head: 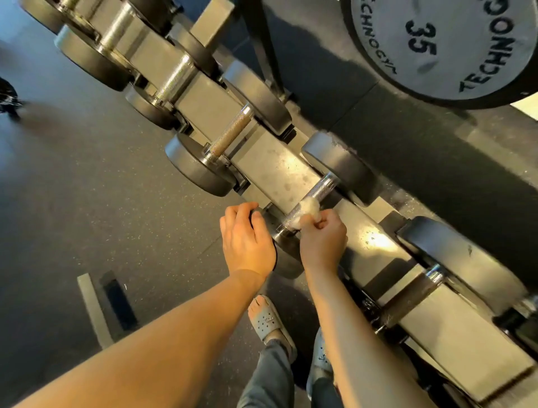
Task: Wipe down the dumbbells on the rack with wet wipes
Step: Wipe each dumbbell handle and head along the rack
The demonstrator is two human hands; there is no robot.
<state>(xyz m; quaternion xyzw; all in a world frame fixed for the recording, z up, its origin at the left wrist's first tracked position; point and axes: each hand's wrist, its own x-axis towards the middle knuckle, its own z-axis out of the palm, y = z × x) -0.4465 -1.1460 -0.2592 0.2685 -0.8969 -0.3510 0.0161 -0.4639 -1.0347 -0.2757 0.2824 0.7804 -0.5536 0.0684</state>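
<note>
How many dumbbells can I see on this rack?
6 dumbbells in a diagonal row on the rack: one cropped at top left, three below it, one the right hand wipes with the wet wipe, one at lower right. More may be hidden.

Subject's left hand point(247, 241) and right hand point(323, 238) ungloved, forearms uncovered. Grey trousers point(270, 378) at near edge. Grey perforated sandals point(269, 320), open-toed; small strap marking, possibly a brand logo, illegible.
</note>
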